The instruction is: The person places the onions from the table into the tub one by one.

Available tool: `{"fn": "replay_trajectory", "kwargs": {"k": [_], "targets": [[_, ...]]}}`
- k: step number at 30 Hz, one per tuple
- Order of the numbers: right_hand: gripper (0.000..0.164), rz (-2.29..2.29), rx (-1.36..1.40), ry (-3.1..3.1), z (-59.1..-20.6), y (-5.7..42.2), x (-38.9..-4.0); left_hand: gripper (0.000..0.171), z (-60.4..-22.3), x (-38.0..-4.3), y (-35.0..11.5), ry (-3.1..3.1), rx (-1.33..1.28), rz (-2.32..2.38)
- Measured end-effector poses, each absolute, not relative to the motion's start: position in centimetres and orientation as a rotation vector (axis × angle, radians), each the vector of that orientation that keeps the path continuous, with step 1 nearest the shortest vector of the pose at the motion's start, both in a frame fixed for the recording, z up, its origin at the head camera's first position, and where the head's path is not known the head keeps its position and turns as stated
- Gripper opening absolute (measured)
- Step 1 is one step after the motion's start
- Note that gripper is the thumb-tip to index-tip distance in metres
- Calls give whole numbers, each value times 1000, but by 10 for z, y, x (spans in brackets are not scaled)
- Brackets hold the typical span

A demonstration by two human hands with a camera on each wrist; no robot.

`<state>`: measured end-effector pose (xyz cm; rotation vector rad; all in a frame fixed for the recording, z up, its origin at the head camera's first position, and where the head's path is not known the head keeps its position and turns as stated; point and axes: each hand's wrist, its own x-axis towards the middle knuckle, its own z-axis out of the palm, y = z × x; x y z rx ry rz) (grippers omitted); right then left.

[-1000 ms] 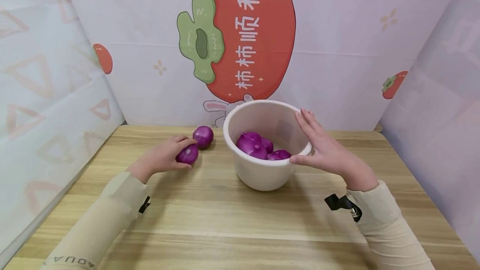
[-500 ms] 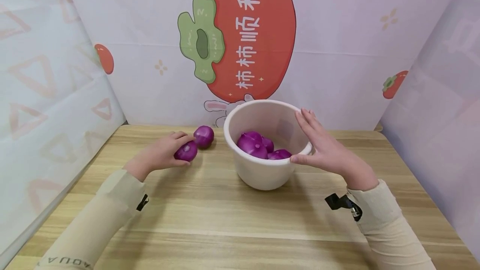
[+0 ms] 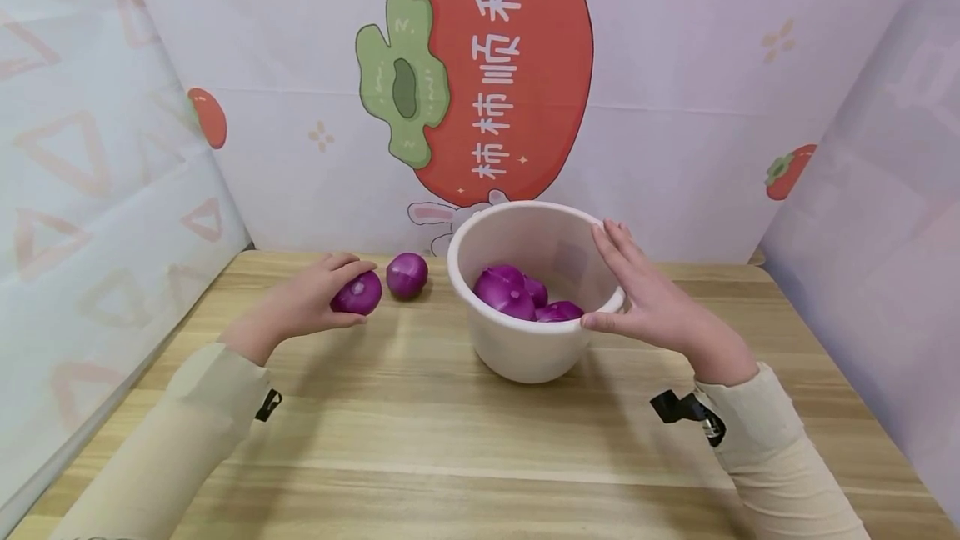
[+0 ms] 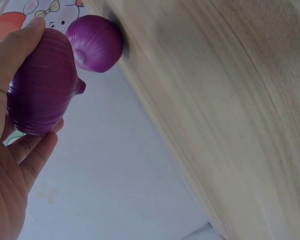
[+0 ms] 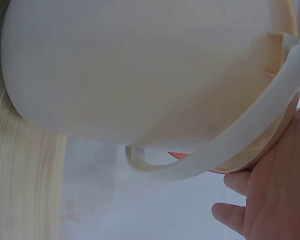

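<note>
My left hand point(image 3: 311, 300) grips a purple onion point(image 3: 357, 292), thumb on one side and fingers on the other. In the left wrist view this held onion point(image 4: 44, 82) shows its pointed tip, apart from the wooden surface. A second onion point(image 3: 407, 276) sits on the table just right of the left hand. A white bucket point(image 3: 525, 352) stands upright at the middle, with several onions point(image 3: 504, 290) inside. My right hand point(image 3: 660, 307) rests on the bucket's right rim, fingers straight and spread, thumb at the near side. The bucket's curved handle point(image 5: 230, 142) hangs beneath that hand.
The wooden table point(image 3: 450, 457) stretches in front of both arms. A printed cloth backdrop point(image 3: 675, 157) rises right behind the table's back edge. Light cloth walls stand along the left and right sides.
My left hand has drawn its onion leftward and slightly back, away from the second onion, so a gap now shows between them. The right hand and the bucket have stayed put.
</note>
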<state>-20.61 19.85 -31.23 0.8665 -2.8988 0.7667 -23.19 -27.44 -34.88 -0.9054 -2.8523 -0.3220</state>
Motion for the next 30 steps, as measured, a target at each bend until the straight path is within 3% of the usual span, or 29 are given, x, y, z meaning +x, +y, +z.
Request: {"fn": "replay_trajectory", "kwargs": {"k": [30], "targets": [[113, 745, 866, -2919, -308, 197, -205, 70, -317, -227, -275, -2708, -921, -261]]}}
